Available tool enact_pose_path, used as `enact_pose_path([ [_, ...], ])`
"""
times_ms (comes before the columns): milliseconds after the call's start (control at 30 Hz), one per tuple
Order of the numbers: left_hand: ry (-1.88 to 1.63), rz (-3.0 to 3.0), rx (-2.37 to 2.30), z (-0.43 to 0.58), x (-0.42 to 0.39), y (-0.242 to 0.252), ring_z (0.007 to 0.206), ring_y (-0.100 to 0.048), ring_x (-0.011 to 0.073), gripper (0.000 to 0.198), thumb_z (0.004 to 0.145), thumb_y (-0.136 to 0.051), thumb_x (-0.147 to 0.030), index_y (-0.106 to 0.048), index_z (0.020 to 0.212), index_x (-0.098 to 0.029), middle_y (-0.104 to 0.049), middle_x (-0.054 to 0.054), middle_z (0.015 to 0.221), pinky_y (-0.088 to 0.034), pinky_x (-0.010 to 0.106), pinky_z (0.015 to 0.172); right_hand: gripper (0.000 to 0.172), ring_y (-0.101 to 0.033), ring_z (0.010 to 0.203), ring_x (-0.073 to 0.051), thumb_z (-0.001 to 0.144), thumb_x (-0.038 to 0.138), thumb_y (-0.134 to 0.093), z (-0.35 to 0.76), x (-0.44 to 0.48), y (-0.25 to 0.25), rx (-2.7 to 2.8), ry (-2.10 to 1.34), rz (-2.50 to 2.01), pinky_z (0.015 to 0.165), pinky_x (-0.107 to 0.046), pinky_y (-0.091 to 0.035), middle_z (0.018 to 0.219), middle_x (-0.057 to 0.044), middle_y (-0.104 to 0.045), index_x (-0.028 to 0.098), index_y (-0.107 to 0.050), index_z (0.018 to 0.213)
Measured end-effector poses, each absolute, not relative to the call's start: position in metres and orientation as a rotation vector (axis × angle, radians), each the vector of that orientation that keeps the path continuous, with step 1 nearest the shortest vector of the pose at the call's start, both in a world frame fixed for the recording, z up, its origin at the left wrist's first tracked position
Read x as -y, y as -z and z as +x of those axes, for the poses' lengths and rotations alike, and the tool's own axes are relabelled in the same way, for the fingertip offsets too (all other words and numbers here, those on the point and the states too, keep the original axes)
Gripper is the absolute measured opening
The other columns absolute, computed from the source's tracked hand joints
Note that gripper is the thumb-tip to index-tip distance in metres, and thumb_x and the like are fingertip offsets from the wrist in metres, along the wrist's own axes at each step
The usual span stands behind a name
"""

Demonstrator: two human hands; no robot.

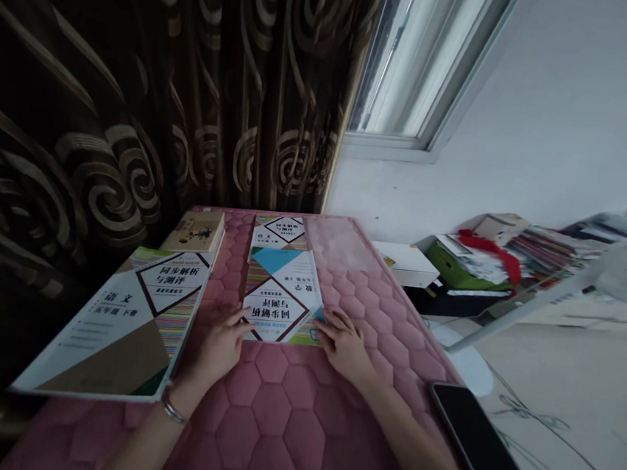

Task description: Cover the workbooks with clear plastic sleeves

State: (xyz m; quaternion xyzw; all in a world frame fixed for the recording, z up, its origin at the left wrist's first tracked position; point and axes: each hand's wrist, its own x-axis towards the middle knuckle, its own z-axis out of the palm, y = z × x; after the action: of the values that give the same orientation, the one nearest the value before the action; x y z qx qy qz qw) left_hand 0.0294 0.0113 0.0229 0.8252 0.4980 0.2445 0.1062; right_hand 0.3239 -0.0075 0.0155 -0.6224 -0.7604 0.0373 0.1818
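Observation:
A white workbook (284,295) with a blue triangle and a diamond title lies in the middle of a pink quilted surface (285,410). My left hand (224,345) rests at its near left corner, fingers touching the edge. My right hand (344,345) lies at its near right corner, fingers stretched flat on the cover's edge. Neither hand lifts the book. A bracelet circles my left wrist. Behind it lies a second similar workbook (279,229).
A larger workbook (122,320) lies at the left, with a stack of tan books (196,232) behind it. A dark tablet (484,451) sits at the right edge. A patterned dark curtain (139,85) hangs behind. Piled books and boxes (488,259) clutter the floor at right.

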Motion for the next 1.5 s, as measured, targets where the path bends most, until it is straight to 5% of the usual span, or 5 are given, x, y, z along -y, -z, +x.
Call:
enact_pose_path([
  [167, -0.584, 2.532, -1.305, 0.069, -0.004, -0.028, 0.126, -0.054, 0.0226, 0.027, 0.081, -0.065, -0.015, -0.071, 0.105, -0.025, -0.066, 0.004, 0.127, -0.039, 0.043, 0.112, 0.039, -0.048, 0.129, -0.029, 0.085, 0.039, -0.066, 0.275, 0.019, -0.018, 2.226, -0.140, -1.507, 0.107, -0.050, -0.038, 0.134, -0.006, -0.061, 0.026, -0.065, 0.122],
  [467, -0.621, 2.589, -1.359, 0.066, -0.013, -0.024, 0.113, -0.061, 0.0216, 0.011, 0.084, -0.066, -0.019, -0.074, 0.090, -0.025, -0.072, 0.002, 0.116, -0.041, 0.044, 0.106, 0.021, -0.054, 0.124, -0.024, 0.090, 0.030, -0.061, 0.275, 0.008, -0.008, 2.152, -0.137, -1.509, 0.101, -0.046, -0.043, 0.125, -0.001, -0.067, 0.030, -0.071, 0.108],
  [1100, -0.905, 2.461, -1.347, 0.003, -0.018, -0.006, 0.097, -0.063, 0.0199, 0.023, 0.080, -0.063, -0.009, -0.076, 0.088, -0.026, -0.077, 0.001, 0.099, -0.052, 0.039, 0.089, 0.031, -0.049, 0.131, -0.026, 0.094, 0.031, -0.049, 0.356, 0.014, 0.004, 2.234, -0.085, -1.580, 0.105, -0.053, -0.040, 0.128, 0.002, -0.065, 0.035, -0.068, 0.118],
  [1500, -0.586, 2.549, -1.405, 0.073, -0.007, -0.029, 0.117, -0.058, 0.0218, 0.025, 0.081, -0.063, -0.014, -0.069, 0.102, -0.025, -0.067, 0.004, 0.120, -0.028, 0.048, 0.114, 0.030, -0.048, 0.128, -0.029, 0.084, 0.046, -0.067, 0.263, 0.012, -0.021, 2.192, -0.103, -1.514, 0.105, -0.048, -0.034, 0.122, -0.006, -0.068, 0.027, -0.071, 0.106],
])
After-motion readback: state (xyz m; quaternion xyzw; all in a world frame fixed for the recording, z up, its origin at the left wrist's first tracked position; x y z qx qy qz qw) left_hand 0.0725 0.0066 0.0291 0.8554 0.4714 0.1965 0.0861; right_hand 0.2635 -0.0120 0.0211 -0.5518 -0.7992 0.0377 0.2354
